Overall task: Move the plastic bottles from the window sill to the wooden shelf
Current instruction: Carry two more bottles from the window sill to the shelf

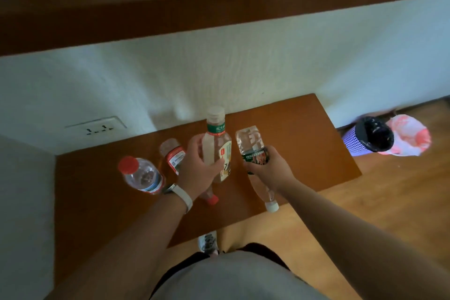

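Note:
My left hand point(198, 168) grips a clear bottle with a green neck band point(216, 139), upright over the wooden shelf point(304, 153). My right hand point(270, 169) grips a clear bottle with a dark label point(253, 146) held upside down, its white cap pointing toward me. A red-capped clear bottle point(141, 173) stands on the shelf at the left. Behind it is a bottle with a red and white label point(173, 153), its lower part hidden by my left hand. A red cap point(212, 200) shows under my left wrist.
The window sill point(170, 14) runs brown across the top, above a white wall with a socket point(97, 126). A purple mesh bin with a black liner point(370, 139) and a pink-white bag point(409, 139) stand on the wooden floor to the right of the shelf.

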Demonstrator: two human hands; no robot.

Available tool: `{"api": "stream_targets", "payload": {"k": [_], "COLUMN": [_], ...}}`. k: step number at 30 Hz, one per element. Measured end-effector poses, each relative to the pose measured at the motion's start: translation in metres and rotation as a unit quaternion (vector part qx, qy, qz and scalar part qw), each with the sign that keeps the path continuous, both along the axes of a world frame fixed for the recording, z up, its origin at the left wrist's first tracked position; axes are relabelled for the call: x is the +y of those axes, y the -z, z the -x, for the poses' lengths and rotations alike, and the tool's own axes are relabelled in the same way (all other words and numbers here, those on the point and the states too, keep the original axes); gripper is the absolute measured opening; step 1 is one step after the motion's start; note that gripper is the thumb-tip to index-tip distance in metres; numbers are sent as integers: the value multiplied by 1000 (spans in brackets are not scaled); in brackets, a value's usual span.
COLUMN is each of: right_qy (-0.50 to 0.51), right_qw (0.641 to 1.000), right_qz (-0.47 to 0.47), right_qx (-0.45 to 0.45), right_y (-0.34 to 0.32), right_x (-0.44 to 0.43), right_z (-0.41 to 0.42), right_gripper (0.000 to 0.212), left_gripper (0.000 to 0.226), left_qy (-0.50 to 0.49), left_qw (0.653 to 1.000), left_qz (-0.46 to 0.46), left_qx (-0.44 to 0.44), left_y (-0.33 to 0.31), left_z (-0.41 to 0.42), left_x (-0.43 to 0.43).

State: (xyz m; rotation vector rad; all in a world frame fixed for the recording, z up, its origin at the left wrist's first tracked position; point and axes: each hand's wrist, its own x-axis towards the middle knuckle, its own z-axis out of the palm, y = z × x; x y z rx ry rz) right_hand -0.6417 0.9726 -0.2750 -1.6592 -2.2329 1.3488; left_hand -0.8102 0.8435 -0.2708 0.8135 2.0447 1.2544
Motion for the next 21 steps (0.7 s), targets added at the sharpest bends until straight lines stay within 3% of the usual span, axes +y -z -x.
{"api": "stream_targets", "payload": {"k": [10, 21], "right_qy": [-18, -66], "right_qw": [995, 993], "right_qz": [5, -15], "right_qx": [-93, -91], "right_y": [38, 53], "right_x": [4, 18], "right_z": [19, 23], "right_gripper": [58, 55], "left_gripper": [85, 79], "left_qy": [19, 38], "left_qw": [1000, 995], "left_qz": [17, 48], "left_qx": [9, 75], "left_y": [27, 31], "left_z": [9, 11], "left_x": [5, 10]}}
